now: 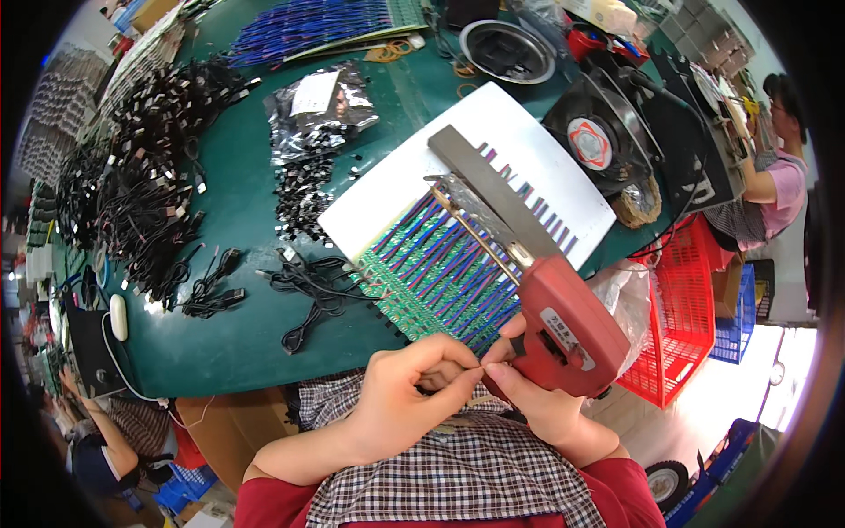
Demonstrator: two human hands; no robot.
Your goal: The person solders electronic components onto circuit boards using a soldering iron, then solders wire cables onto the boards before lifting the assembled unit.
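Note:
My left hand [409, 396] is closed in a pinch at the front edge of the table, its fingertips on something too small to make out. Against them press the thumb and finger of my right hand [550, 400], which is wrapped round the handle of a red soldering gun [568, 330]. The gun's long metal barrel points to the far left, over a green circuit board panel [422, 295] with rows of blue and dark red wires. This panel lies on a white board [493, 110]. Across the wires rests a grey metal bar [493, 189].
Black USB cables [141, 194] are heaped at left, with a looser bundle [312, 286] nearer me. Small black connectors [304, 194] spill beside a silvery bag [348, 97]. A black fan [598, 132] and metal bowl [506, 53] stand far right. Red crates [673, 308] stand beyond the right edge.

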